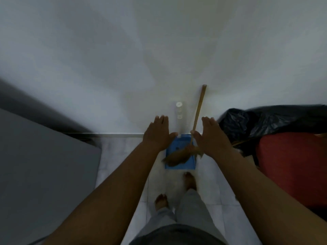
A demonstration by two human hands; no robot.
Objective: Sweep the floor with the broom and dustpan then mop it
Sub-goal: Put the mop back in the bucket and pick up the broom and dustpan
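A blue dustpan (184, 160) stands on the tiled floor against the white wall, its white handle (179, 110) pointing up. A broom with a wooden stick (199, 106) leans on the wall, and its brown bristles (177, 157) lie in the dustpan. My left hand (158, 133) reaches forward with straight fingers just left of the dustpan handle and holds nothing. My right hand (210, 134) is stretched out flat, its thumb close to the broom stick, without gripping it.
A red bin (292, 167) lined with a black bag (265, 121) stands at the right. A grey cabinet or appliance (44, 174) fills the left side. My bare feet (190, 181) stand on the pale tiles (120, 156) just behind the dustpan.
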